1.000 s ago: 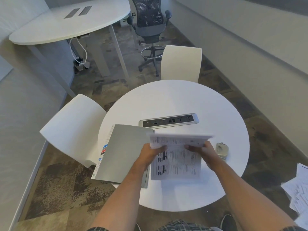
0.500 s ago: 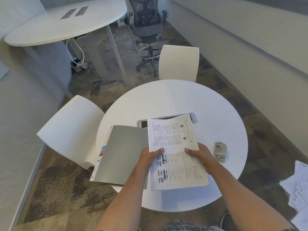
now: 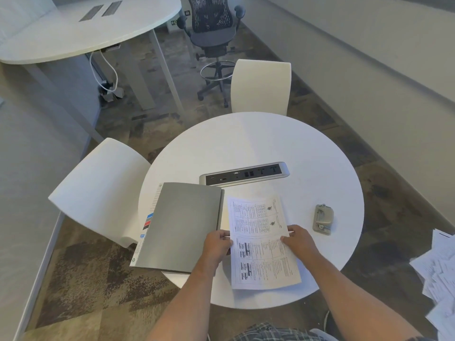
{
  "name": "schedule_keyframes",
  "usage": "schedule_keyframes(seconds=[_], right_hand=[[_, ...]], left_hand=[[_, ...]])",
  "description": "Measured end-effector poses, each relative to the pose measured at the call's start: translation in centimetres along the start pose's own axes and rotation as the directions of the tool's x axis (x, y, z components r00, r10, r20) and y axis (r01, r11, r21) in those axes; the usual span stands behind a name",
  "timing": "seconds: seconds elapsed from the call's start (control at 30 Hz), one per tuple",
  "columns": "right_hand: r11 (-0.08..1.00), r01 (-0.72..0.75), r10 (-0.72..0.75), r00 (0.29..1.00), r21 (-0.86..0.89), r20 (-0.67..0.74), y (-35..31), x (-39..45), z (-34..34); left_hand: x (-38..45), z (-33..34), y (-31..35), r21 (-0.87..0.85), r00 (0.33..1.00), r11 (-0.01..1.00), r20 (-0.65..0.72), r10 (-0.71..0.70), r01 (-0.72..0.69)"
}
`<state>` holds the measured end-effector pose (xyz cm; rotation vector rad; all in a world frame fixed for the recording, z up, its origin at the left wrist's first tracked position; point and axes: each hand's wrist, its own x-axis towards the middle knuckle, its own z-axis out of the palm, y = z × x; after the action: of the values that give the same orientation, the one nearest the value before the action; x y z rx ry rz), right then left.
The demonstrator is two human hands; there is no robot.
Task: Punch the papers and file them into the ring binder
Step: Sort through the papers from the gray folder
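A grey ring binder (image 3: 182,227) lies open on the left of the round white table (image 3: 258,143), its cover hanging past the table edge, with coloured tabs showing at its left. A printed paper stack (image 3: 262,244) lies flat on the table just right of the binder. My left hand (image 3: 218,246) grips the stack's left edge. Over on the stack's right edge, my right hand (image 3: 299,238) holds on. A small grey hole punch (image 3: 323,219) rests on the table to the right of the papers, apart from both hands.
A silver power-socket strip (image 3: 243,174) sits in the table's middle. White chairs stand at the left (image 3: 98,190) and far side (image 3: 261,87). Loose sheets (image 3: 440,274) lie on the floor at the right. A desk (image 3: 81,28) and office chair (image 3: 211,30) stand further back.
The paper stack, held up and tilted before, has come down flat onto the table beside the binder. Both hands moved down with it and keep hold of its edges.
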<state>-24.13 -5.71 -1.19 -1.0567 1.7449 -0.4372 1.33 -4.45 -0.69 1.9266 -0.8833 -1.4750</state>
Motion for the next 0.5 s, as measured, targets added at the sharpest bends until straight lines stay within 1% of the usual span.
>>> schedule_keyframes(seconds=[0.03, 0.07, 0.1, 0.13, 0.17, 0.2, 0.23, 0.27, 0.3, 0.33, 0.37, 0.4, 0.43, 0.5], right_hand=[[0.997, 0.002, -0.004, 1.0, -0.078, -0.015, 0.0, -0.2, 0.2], [0.98, 0.015, -0.026, 0.998, -0.201, -0.053, 0.1, -0.3, 0.4], [0.941, 0.039, -0.078, 0.992, -0.336, -0.104, 0.1, -0.3, 0.6], [0.901, 0.087, -0.155, 0.98, -0.425, -0.128, -0.2, -0.5, 0.8], [0.888, 0.154, -0.221, 0.969, -0.434, -0.109, -0.6, -0.5, 1.1], [0.912, 0.217, -0.246, 0.968, -0.347, -0.041, -1.1, -0.6, 1.4], [0.951, 0.232, -0.225, 0.973, -0.204, 0.056, -1.9, -0.9, 1.8], [0.978, 0.199, -0.188, 0.969, -0.06, 0.162, -2.9, -1.3, 2.1], [0.985, 0.169, -0.175, 0.955, 0.044, 0.241, -3.7, -1.6, 2.5], [0.982, 0.161, -0.183, 0.941, 0.099, 0.283, -4.5, -1.9, 2.9], [0.977, 0.175, -0.204, 0.933, 0.121, 0.297, -5.1, -2.2, 3.3], [0.976, 0.194, -0.216, 0.936, 0.104, 0.278, -5.5, -2.1, 3.6], [0.977, 0.201, -0.213, 0.948, 0.073, 0.235, -5.7, -1.8, 3.8], [0.981, 0.195, -0.196, 0.974, 0.025, 0.115, -5.9, -1.1, 3.7]], left_hand=[[0.0, 0.1, 0.0, 0.008, 1.0, 1.0, -0.006, 0.005, -0.005], [-0.1, 0.2, 0.0, 0.01, 1.0, 1.0, -0.014, 0.007, -0.007], [-0.2, 0.3, 0.2, 0.005, 1.0, 1.0, -0.02, 0.011, -0.011], [-0.3, 0.4, 0.4, -0.009, 1.0, 1.0, -0.024, 0.012, -0.012], [-0.5, 0.6, 0.8, -0.02, 1.0, 1.0, -0.022, 0.015, -0.016], [-0.6, 0.8, 1.2, -0.031, 1.0, 0.999, -0.013, 0.019, -0.019], [-0.8, 1.0, 1.5, -0.044, 1.0, 0.999, 0.008, 0.022, -0.022], [-1.1, 1.2, 1.9, -0.065, 0.999, 0.998, 0.043, 0.027, -0.024], [-1.3, 1.5, 2.3, -0.094, 0.995, 0.995, 0.093, 0.034, -0.025], [-1.5, 1.7, 2.7, -0.123, 0.987, 0.992, 0.155, 0.043, -0.024], [-1.8, 2.0, 3.1, -0.144, 0.973, 0.989, 0.223, 0.051, -0.019], [-1.9, 2.2, 3.4, -0.164, 0.955, 0.986, 0.289, 0.061, -0.014], [-2.0, 2.4, 3.7, -0.178, 0.94, 0.984, 0.334, 0.066, -0.006], [-2.1, 2.7, 4.0, -0.215, 0.932, 0.977, 0.357, 0.064, 0.015]])
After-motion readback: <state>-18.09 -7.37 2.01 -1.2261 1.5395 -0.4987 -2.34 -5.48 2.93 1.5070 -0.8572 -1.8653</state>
